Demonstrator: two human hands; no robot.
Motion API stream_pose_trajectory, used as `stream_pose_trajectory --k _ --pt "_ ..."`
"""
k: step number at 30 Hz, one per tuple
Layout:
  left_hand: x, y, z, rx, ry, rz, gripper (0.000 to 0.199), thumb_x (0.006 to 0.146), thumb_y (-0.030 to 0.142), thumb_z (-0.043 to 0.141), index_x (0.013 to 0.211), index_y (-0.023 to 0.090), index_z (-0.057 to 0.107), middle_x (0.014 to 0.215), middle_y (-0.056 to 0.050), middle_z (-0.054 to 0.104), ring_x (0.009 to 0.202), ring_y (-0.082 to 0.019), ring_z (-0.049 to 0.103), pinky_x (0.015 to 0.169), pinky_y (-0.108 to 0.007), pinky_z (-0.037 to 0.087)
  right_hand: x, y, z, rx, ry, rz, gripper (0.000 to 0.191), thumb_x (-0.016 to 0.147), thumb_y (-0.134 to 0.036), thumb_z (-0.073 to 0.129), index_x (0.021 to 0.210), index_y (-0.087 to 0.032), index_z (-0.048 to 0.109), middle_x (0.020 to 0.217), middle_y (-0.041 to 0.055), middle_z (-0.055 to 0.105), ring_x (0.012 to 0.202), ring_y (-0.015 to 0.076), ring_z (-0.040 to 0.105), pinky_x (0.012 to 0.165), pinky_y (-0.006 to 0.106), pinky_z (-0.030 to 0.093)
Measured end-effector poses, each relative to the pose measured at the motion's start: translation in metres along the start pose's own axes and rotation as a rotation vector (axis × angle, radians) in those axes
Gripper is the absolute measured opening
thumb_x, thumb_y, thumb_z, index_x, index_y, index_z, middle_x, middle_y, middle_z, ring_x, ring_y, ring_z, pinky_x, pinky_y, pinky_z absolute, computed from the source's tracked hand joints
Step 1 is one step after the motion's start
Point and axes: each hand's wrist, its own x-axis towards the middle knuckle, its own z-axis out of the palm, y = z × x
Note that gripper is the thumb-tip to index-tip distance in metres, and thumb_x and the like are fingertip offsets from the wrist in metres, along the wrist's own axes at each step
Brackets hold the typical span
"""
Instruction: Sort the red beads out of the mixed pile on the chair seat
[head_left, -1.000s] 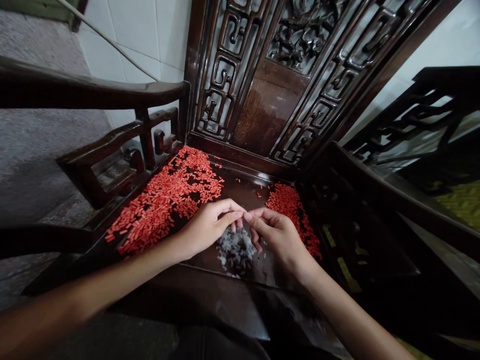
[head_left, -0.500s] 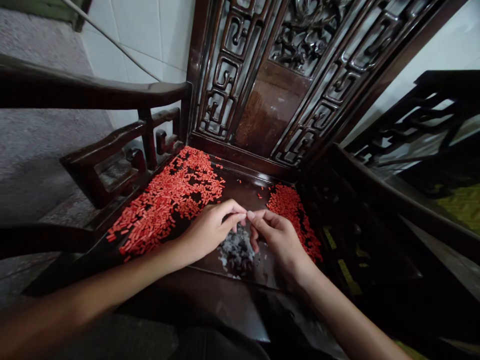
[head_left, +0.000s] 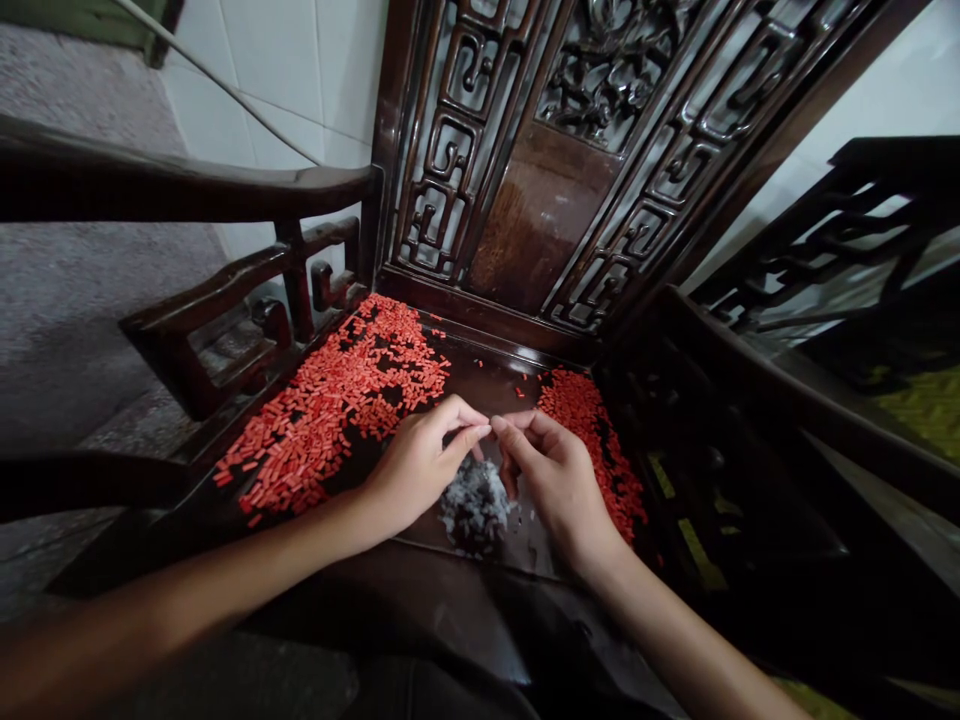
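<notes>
Fingertips [head_left: 480, 430] of the left hand [head_left: 418, 470] and the right hand [head_left: 559, 482] nearly touching, held together above a small pile of grey-white shredded fibre [head_left: 474, 508], which lies directly below and between the palms. Whether anything is pinched between the fingers cannot be told at this size. Left of the left hand, a broad heap of short red pellets [head_left: 330, 400] spreads across the dark wooden chair seat [head_left: 487, 385]; right of the right hand, a narrower heap of red pellets [head_left: 592, 450] runs close beside the wrist. A few stray pellets [head_left: 519, 380] sit on bare wood beyond the fingertips. Main risk, as judged: mixing. A dropped finger or a sideways shift of either hand could drag red pellets into the fibre, or carry fibre into the heaps. The left forearm [head_left: 247, 550] lies low near the seat's front edge, so a careless slide could sweep the left heap's lower margin. Pellets look rollable; any nudged outward might fall past the seat edge toward the concrete floor [head_left: 82, 300], beyond the left hand. The fibre looks light, so a breath or draught could scatter it. Dark wood and dim light could also hide small fragments from view.
</notes>
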Motion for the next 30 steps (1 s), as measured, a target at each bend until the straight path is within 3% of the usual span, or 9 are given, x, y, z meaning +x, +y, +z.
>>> stream_pose_trajectory --k 8,21,30 --pt "0.000 -0.004 0.005 -0.268 0.035 -0.117 0.011 0.099 0.029 0.059 0.099 0.018 0.062 0.085 -0.002 0.071 0.082 -0.017 0.071 0.080 -0.030 0.054 -0.003 -0.001 0.005 -0.100 0.035 -0.082 0.036 0.096 -0.053 0.061 0.090 -0.018 0.064 0.063 -0.0032 0.057 0.048 0.0101 0.042 0.046 0.023 0.033" --pt "0.002 -0.005 -0.004 -0.152 -0.067 -0.095 0.011 0.099 0.026 0.058 0.093 0.019 0.063 0.080 -0.001 0.072 0.079 -0.016 0.070 0.076 -0.029 0.051 -0.005 0.006 -0.003 -0.332 0.000 -0.165 0.036 0.098 -0.051 0.058 0.095 -0.018 0.072 0.065 -0.0010 0.060 0.055 0.0127 0.047 0.053 0.024 0.036" --pt "0.005 -0.002 -0.003 -0.175 -0.114 -0.128 0.012 0.099 0.028 0.059 0.095 0.018 0.063 0.081 -0.001 0.073 0.077 -0.016 0.072 0.074 -0.028 0.051 -0.001 0.008 -0.001 -0.071 0.047 -0.072 0.037 0.092 -0.055 0.066 0.092 -0.018 0.065 0.075 0.0009 0.067 0.050 0.0113 0.051 0.049 0.024 0.039"
